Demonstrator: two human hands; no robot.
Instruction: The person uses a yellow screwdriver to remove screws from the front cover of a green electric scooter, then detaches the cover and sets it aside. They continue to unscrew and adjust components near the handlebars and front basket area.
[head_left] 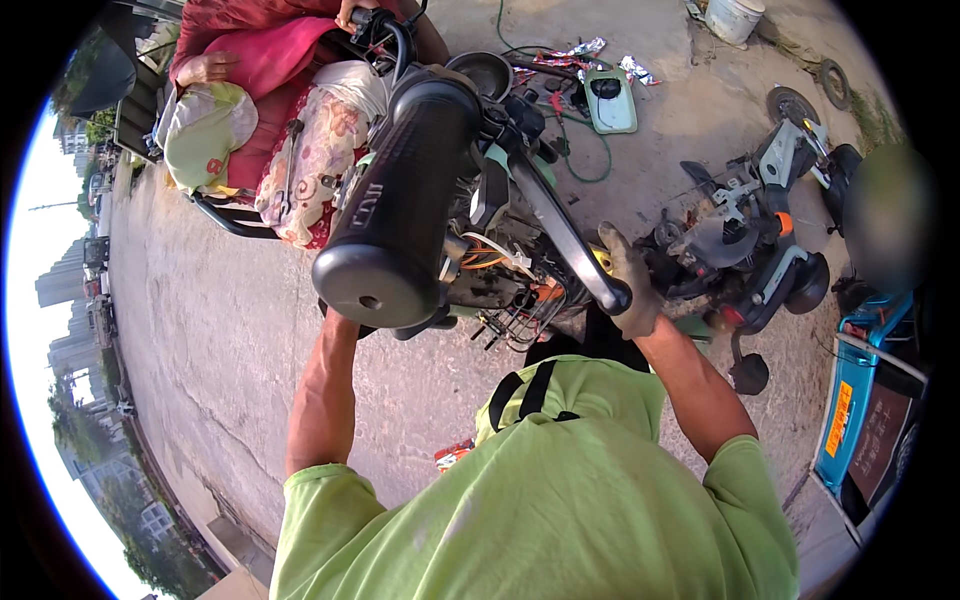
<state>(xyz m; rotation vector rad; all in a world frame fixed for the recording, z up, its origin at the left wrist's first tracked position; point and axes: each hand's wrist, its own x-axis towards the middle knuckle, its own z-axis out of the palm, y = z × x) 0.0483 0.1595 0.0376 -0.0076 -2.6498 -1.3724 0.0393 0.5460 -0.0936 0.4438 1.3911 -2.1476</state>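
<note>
A large black cylinder (395,200) with raised lettering fills the middle, on a machine with a tangle of exposed wires (500,265). My left forearm (322,385) reaches under the cylinder's near end, which hides that hand. A long grey and black bar (560,235) angles down to the right of the cylinder. Beside its lower end, my gloved right hand (632,290) has its fingers bent round a part I cannot make out, with a small yellow piece (603,259) showing next to them.
Upper left, another person's hand (205,68) rests near red cloth and floral padding (310,140). Behind lie a pale green container (612,110), hose (565,165) and white bucket (730,20). At right are a dismantled scooter (770,250), a blurred person (880,220) and a blue cart (845,400).
</note>
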